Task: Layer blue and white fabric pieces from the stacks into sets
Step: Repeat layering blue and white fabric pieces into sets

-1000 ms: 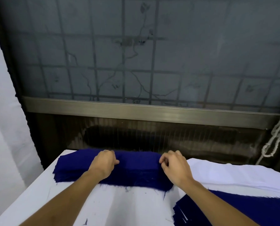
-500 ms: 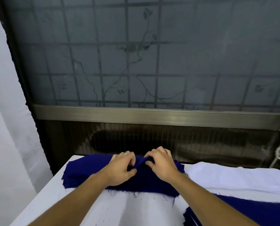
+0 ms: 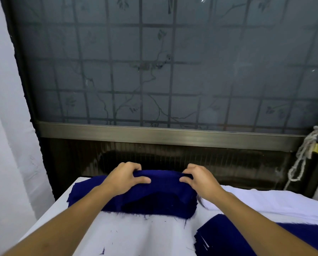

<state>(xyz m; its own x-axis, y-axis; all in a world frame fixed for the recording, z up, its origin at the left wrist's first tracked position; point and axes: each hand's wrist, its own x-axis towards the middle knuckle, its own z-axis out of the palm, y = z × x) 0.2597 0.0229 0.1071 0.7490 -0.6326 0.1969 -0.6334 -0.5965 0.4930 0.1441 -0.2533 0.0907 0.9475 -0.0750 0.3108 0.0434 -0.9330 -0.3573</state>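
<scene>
Top blue piece (image 3: 161, 183) now lifts off the blue stack (image 3: 91, 193), left hand (image 3: 125, 179) and right hand (image 3: 200, 180), newly spread apart, each pinching its far edge; ready for layering.

Bench (image 3: 117, 237), white-covered: blue fabric stack (image 3: 154, 204) at far edge; white fabric stack (image 3: 274, 196) just right of that stack; second blue stack (image 3: 217, 235) nearer and to its right; loose blue threads (image 3: 102, 251) scattered before it.
</scene>
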